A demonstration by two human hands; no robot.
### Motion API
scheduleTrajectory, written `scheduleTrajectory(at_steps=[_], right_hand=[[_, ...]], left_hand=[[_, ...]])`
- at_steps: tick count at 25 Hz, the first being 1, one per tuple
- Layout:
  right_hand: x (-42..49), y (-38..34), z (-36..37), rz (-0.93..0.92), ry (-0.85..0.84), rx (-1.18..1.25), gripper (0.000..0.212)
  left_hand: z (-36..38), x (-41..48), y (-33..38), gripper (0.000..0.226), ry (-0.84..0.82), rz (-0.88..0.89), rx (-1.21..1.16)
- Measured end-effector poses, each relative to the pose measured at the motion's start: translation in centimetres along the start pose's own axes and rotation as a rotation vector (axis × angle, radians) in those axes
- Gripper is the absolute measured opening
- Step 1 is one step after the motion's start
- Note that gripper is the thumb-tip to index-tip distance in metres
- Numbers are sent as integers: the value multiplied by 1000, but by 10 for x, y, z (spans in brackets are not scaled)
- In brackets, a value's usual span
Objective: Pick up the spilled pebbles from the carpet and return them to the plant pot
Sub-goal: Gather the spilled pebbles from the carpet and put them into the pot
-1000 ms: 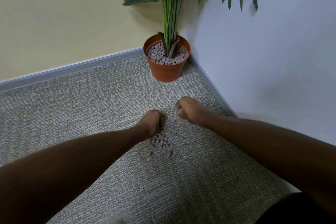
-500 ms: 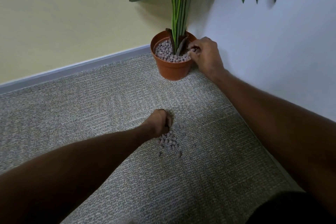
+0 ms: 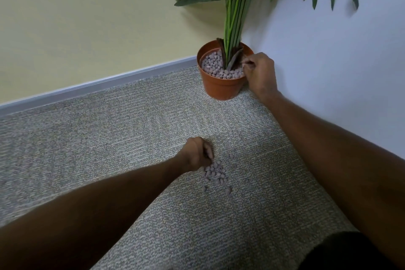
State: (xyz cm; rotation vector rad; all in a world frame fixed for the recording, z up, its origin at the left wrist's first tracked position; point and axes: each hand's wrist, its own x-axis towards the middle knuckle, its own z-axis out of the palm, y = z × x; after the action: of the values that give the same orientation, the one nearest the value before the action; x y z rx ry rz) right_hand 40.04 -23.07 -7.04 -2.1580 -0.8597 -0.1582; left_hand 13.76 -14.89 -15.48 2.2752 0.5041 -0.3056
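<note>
Left hand (image 3: 197,153) was the nearer, fingers curled into the spilled pebbles (image 3: 215,173) lying just to its right on the carpet (image 3: 109,138), while the right hand (image 3: 259,72), fingers curled and contents hidden, hung over the plant pot (image 3: 221,89).

Far corner of the carpet (image 3: 105,138): plant pot (image 3: 221,89).
The spilled pebbles (image 3: 215,173) lie mid-carpet, just right of my left hand (image 3: 196,155); my right hand (image 3: 260,72) is at the pot's rim.

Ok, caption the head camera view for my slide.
Right hand at the plant pot rim, left hand at the spilled pebbles on the carpet.
</note>
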Motion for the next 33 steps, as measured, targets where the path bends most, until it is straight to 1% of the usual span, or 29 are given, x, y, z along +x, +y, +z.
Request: scheduleTrajectory(at_steps=[3,5,7,9,10,12,14,16,18,20,21,23,25,28,30,33], right_hand=[[-10,17,-6,23,117,-11,15],[-17,34,-11,73,163,-31,13],[-23,53,-17,167,182,-31,13],[-29,68,-21,259,149,-45,14],[-32,73,-20,269,104,-73,16],[-36,74,-20,207,-50,-125,18],[-40,69,-23,83,-291,-163,15],[-46,61,-22,-17,-547,-230,12],[-56,50,-15,-110,-721,-347,13],[-68,42,-3,-187,-859,-402,12],[-74,39,1,-221,-910,-410,12],[-81,39,6,-273,-951,-431,11],[-81,42,6,-297,-936,-464,9],[-74,49,2,-194,-854,-454,10],[-71,54,-2,-166,-843,-437,11],[-77,51,-3,-140,-931,-375,5]], left_hand=[[-13,0,8,14,52,-33,-211],[-31,7,22,15,104,-43,-312],[-57,22,42,13,151,-37,-412],[-85,42,68,16,216,-28,-521],[-98,53,81,21,257,-27,-566],[-117,76,105,30,338,-23,-606],[-127,97,123,26,424,-18,-590],[-130,114,131,21,472,-32,-566],[-129,126,129,23,515,-114,-601],[-129,134,120,22,585,-223,-528],[-130,136,117,19,599,-244,-497],[-132,136,114,14,625,-247,-507],[-131,131,112,10,671,-209,-493],[-120,112,107,12,712,-120,-367],[-106,92,99,7,667,-57,-278],[-81,60,82,6,507,-19,-172]])
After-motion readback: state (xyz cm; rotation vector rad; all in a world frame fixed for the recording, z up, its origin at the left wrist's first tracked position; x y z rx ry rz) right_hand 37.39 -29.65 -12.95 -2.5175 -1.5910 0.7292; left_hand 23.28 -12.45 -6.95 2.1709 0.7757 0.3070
